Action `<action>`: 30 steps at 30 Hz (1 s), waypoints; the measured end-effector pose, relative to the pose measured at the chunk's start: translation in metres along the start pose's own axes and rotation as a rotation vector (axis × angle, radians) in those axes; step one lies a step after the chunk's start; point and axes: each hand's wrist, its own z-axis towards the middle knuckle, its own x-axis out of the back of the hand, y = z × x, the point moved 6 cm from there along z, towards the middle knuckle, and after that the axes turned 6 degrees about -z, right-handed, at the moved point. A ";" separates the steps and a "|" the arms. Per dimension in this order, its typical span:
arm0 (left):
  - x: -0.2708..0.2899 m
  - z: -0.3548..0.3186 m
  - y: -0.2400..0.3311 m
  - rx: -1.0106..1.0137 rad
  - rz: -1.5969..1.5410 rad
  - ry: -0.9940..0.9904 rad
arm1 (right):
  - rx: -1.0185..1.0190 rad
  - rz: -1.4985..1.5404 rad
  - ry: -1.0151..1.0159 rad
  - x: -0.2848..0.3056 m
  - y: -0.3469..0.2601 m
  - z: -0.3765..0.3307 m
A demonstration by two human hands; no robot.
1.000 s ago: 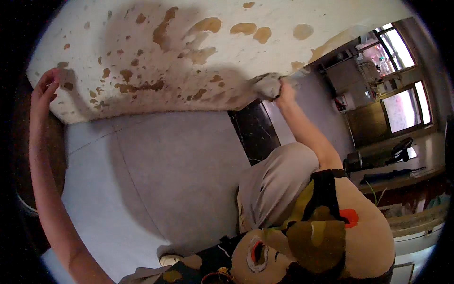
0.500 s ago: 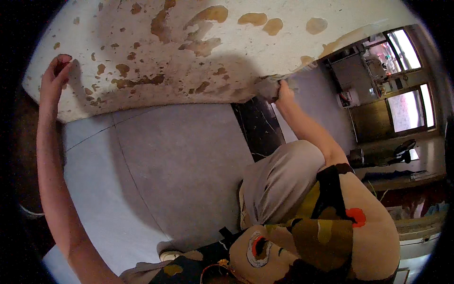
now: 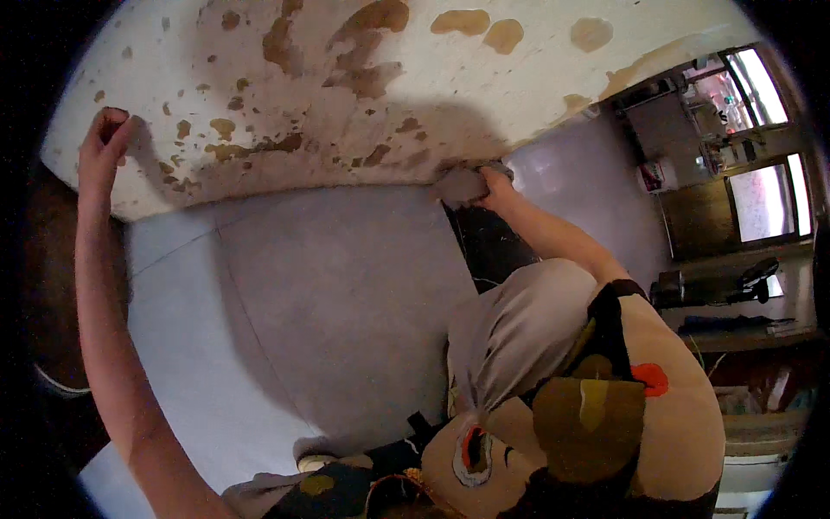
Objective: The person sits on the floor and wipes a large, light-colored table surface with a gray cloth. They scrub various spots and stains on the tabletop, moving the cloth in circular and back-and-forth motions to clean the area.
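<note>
A pale wall (image 3: 501, 95), blotched with tan and brown patches, spans the top of the view. My right hand (image 3: 498, 189) is closed on a grey cloth (image 3: 462, 186), held at the wall's lower edge near the black strip in the floor; its fingers are partly hidden. Far to the left, my left hand (image 3: 108, 143) is raised at the wall, its fingers curled toward the thumb around a dark hollow in which nothing shows. Its arm stretches up along the left side.
Grey floor tiles (image 3: 346, 259) lie below the wall, with a black marbled strip (image 3: 488, 246) beside my bent knee (image 3: 527, 303). Off to the right stand a white bucket (image 3: 657, 176), a cluttered counter and bright windows (image 3: 761, 203). A dark brown surface (image 3: 73, 285) borders the left.
My right hand has moved left and slightly down with the grey cloth along the wall's lower edge. My left hand stays curled at nearly the same place; the view has shifted slightly.
</note>
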 end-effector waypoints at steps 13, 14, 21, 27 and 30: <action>0.011 0.015 -0.023 -0.034 -0.047 0.079 | 0.613 -0.086 0.069 -0.006 -0.034 -0.026; 0.008 0.011 -0.024 -0.018 -0.031 0.092 | 0.222 0.215 0.156 -0.017 -0.007 -0.018; 0.002 -0.001 -0.008 -0.072 -0.009 0.104 | -0.087 0.108 -0.015 -0.057 0.016 -0.038; 0.009 0.004 -0.011 -0.014 0.006 0.078 | 0.069 0.417 -0.017 -0.047 -0.006 -0.038; 0.006 0.004 -0.008 -0.074 -0.012 0.129 | 0.323 0.390 -0.111 -0.019 -0.034 -0.031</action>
